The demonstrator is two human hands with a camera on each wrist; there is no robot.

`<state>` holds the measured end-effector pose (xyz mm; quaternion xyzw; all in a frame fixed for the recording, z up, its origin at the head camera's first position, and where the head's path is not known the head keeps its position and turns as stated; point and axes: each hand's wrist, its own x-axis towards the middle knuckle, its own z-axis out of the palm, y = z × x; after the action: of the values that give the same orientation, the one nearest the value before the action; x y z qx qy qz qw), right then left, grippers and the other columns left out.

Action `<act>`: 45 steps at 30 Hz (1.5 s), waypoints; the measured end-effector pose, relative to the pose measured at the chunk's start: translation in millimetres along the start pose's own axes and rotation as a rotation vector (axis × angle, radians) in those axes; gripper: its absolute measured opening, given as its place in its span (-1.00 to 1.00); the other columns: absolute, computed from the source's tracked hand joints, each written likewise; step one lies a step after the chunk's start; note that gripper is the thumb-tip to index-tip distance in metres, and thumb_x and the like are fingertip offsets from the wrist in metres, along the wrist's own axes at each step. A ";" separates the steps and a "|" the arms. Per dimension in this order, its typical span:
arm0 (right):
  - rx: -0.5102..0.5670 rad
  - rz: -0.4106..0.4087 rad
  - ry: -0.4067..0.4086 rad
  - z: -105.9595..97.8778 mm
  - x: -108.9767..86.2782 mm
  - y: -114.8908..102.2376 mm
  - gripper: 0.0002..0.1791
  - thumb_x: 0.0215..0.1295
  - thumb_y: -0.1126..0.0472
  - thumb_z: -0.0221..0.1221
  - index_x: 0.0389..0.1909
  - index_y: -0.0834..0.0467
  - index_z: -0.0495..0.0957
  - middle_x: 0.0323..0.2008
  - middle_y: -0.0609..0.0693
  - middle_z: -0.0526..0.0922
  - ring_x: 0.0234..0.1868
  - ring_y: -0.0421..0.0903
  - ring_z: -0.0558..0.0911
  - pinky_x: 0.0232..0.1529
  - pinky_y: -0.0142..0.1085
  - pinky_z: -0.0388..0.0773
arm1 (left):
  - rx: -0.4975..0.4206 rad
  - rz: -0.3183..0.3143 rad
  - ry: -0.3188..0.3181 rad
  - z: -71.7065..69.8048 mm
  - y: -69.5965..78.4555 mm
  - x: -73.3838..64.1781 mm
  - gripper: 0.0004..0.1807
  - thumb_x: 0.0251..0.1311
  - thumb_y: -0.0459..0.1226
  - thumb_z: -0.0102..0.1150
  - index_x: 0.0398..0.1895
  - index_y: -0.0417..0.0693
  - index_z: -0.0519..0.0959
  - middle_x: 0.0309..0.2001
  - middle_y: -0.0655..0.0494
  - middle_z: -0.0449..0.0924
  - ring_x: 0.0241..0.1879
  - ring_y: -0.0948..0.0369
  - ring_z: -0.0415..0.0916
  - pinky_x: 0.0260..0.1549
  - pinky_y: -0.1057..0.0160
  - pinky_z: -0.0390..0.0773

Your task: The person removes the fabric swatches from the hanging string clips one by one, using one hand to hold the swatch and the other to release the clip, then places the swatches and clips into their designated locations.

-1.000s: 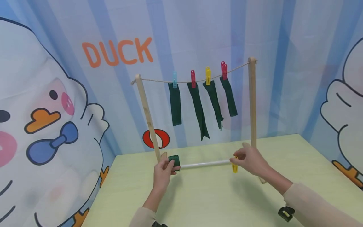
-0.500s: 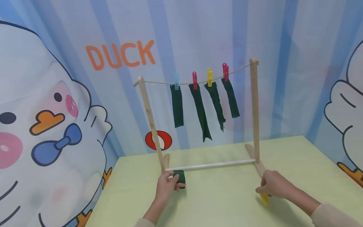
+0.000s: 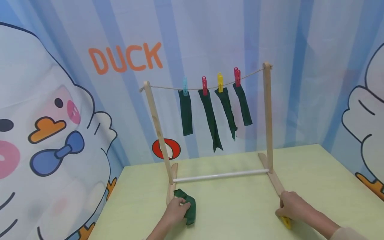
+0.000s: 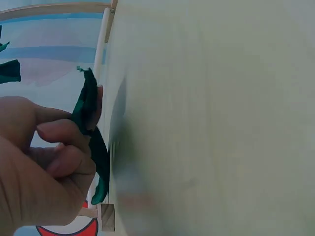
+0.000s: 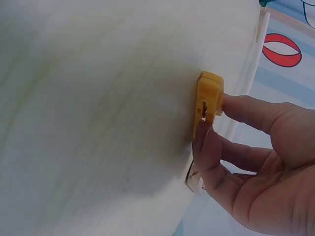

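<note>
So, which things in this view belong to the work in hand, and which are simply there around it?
Belong, it seems:
- cloth, in the left grip
- yellow peg, in the right grip
- rack and its line
- four hung cloths and their pegs, probably

Only around it:
- table, as support
- printed curtain behind

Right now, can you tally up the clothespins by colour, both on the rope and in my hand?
Red clothespins: 2, both on the rope
Yellow clothespins: 2, one on the rope, one in your right hand
Light blue clothespin: 1, on the rope
Total: 5
</note>
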<state>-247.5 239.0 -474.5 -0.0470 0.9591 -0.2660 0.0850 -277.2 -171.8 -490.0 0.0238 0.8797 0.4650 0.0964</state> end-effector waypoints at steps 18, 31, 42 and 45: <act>0.004 0.006 0.026 5.2 -4.3 1.3 -0.80 0.10 0.34 0.33 -0.59 0.20 0.50 -0.63 -0.02 0.48 -0.63 -0.17 0.47 -0.58 -0.34 0.46 | 0.357 0.080 -0.053 -4.6 -9.4 -19.1 -0.52 0.27 -0.21 0.28 -0.77 0.07 0.30 -0.75 0.28 0.18 -0.70 0.31 0.15 -0.69 0.34 0.13; 0.083 -0.070 0.034 12.8 -2.7 9.9 -0.86 0.14 0.40 0.27 -0.50 0.23 0.48 -0.60 -0.01 0.46 -0.63 -0.15 0.46 -0.64 -0.37 0.43 | 0.399 -0.004 -0.005 -5.2 -7.3 -22.5 -0.78 0.30 -0.25 0.20 -0.46 -0.10 0.43 -0.57 0.12 0.38 -0.59 0.21 0.31 -0.60 0.26 0.26; 0.103 -0.031 0.028 12.5 -0.1 12.3 -0.84 0.16 0.38 0.28 -0.50 0.21 0.47 -0.58 0.00 0.46 -0.61 -0.14 0.47 -0.62 -0.37 0.42 | 0.454 -0.026 0.030 -4.1 -2.6 -20.3 -0.64 0.26 -0.27 0.15 -0.69 0.00 0.33 -0.70 0.21 0.23 -0.67 0.26 0.18 -0.65 0.30 0.16; 0.111 -0.008 0.011 12.8 0.6 12.5 -0.83 0.18 0.38 0.28 -0.49 0.20 0.47 -0.57 0.00 0.47 -0.59 -0.14 0.47 -0.61 -0.36 0.44 | 0.445 -0.016 0.028 -3.6 -5.0 -18.3 -0.73 0.18 -0.27 0.14 -0.64 -0.02 0.34 -0.67 0.19 0.25 -0.65 0.24 0.19 -0.63 0.27 0.16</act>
<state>-246.2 243.3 -491.8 -0.0446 0.9430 -0.3196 0.0811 -259.7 -180.0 -489.4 0.0309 0.9621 0.2590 0.0802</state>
